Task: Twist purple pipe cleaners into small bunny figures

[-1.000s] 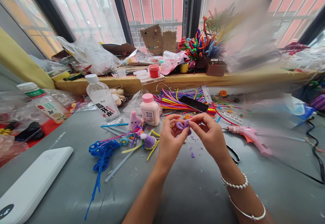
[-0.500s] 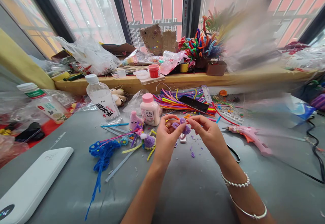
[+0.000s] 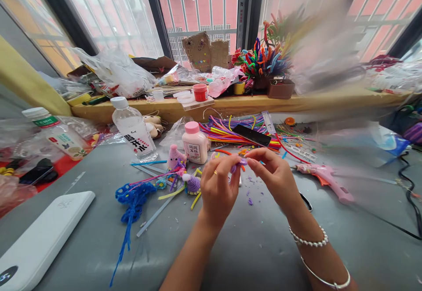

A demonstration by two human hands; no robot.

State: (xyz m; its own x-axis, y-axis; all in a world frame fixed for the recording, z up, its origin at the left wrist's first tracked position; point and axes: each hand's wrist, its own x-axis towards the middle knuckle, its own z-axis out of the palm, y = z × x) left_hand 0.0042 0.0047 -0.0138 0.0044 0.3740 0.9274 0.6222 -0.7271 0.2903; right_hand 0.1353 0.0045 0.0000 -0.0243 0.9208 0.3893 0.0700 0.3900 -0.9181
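Between my two hands is a small purple pipe-cleaner piece (image 3: 242, 162), mostly hidden behind the fingers. My left hand (image 3: 217, 190) is closed round it, its back turned toward me. Thumb and index finger of my right hand (image 3: 272, 174) pinch at the right end of the piece. Purple fuzz scraps (image 3: 250, 201) lie on the table below. Left of my left hand stand a purple cone-shaped figure with a white tip (image 3: 192, 184) and a pink fuzzy figure (image 3: 176, 157). A pink glue gun (image 3: 326, 179) rests to the right of my right hand.
Behind my hands lie a bundle of coloured pipe cleaners (image 3: 220, 129) and a black phone (image 3: 252, 135). A pink-capped bottle (image 3: 194, 143), a water bottle (image 3: 135, 130), blue fuzzy strands (image 3: 133, 196) and a white power bank (image 3: 49, 238) are to the left. A black cable (image 3: 410, 190) runs at right.
My left hand has rolled over, so its back now faces me and its fingers cover more of the purple piece. The right hand has stayed nearly in place.
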